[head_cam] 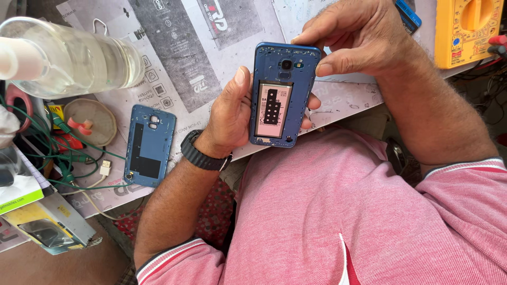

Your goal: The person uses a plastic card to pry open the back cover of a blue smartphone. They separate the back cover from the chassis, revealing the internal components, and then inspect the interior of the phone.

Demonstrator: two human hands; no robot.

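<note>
We work over a grey printed repair mat (174, 58) that covers the bench, its near edge running just above our pink shirt. At the far left stands a clear plastic bottle (68, 55) lying tilted into view, with clear liquid inside; below it sits a shallow round beige dish (97, 119) holding a small pink piece, beside a tangle of green wires (58, 153). A yellow multimeter (467, 31) rests at the right corner. On the mat lies a detached blue plastic back cover (149, 145), inner side up. Our left hand (229, 113) cradles a blue smartphone with its back removed (282, 95), fingers wrapped round its edges, thumb along the left side, battery exposed. Our right hand (359, 37) pinches the phone's top edge between thumb and forefinger.
</note>
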